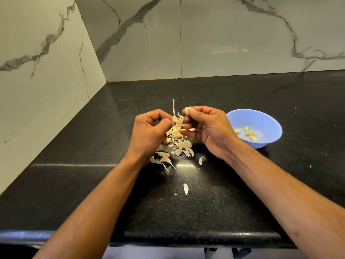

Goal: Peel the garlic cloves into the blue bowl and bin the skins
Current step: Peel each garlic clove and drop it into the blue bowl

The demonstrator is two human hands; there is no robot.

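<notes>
Counter: the black speckled counter (205, 202) carries everything; I take the blue bowl as my landmark.
Walls: grey-veined marble tiles (224, 34) stand behind the bowl and to the far left of it.
Blue bowl: the blue bowl (268, 124) sits on the counter just to the right of my right hand, with four peeled cloves (249, 132) lying inside.
Right hand: my right hand (211, 129) is just left of the bowl, raised over the counter; its thumb and forefinger pinch a garlic clove (186, 109) at the fingertips.
Left hand: my left hand (149, 131) is further left of the bowl, facing the right one, fingers curled. It seems to pinch a bit of skin at the thumb tip, but I cannot tell this surely.
Skins: a pile of skins (179, 144) with some cloves lies left of the bowl, under and between my hands, partly hidden by them.
Stalk: a thin dry stalk (173, 107) stands up from the pile.
Loose skin: one loose skin (185, 188) lies apart, nearer to me than the bowl.
</notes>
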